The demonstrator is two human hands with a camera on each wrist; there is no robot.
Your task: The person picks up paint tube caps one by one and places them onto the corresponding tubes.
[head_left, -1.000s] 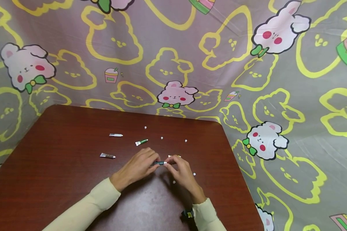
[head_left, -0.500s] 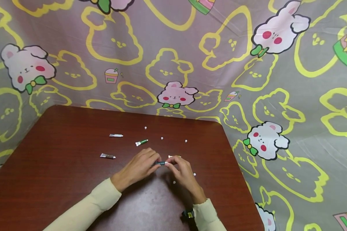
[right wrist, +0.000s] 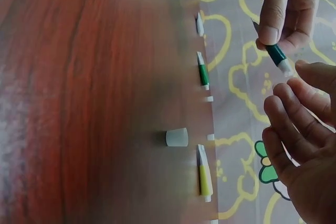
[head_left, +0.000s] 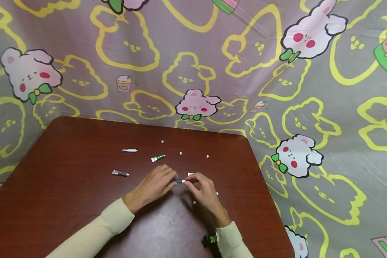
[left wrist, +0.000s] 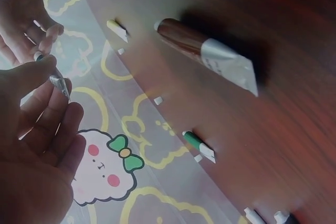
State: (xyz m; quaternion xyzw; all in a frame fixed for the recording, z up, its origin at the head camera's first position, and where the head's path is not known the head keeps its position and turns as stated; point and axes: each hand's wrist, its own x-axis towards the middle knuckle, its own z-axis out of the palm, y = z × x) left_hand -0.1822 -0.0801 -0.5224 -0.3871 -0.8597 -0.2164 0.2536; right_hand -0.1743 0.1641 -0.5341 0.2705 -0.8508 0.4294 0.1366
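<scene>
At the left of the glossy, dark red-brown wooden table [head_left: 67,186] lies a small brown soft-metal paint tube with a crimped silver tail [head_left: 120,173]. Just beyond it rests a pale silver tube [head_left: 129,150], and further right a green tube with a white cap [head_left: 157,158]. Tiny white plastic caps [head_left: 180,153] dot the wood. The left hand [head_left: 156,184], in a cream knit sleeve, pinches the flat crimped end of a small dark green paint tube [head_left: 178,181] just above the tabletop near the middle. The right hand [head_left: 204,189] meets it, fingertips [right wrist: 294,85] curled narrowly at the tube's white capped tip. A yellow tube [right wrist: 204,176] lies just behind the hands. Smooth printed bunny cloth [head_left: 277,71] hangs behind.
</scene>
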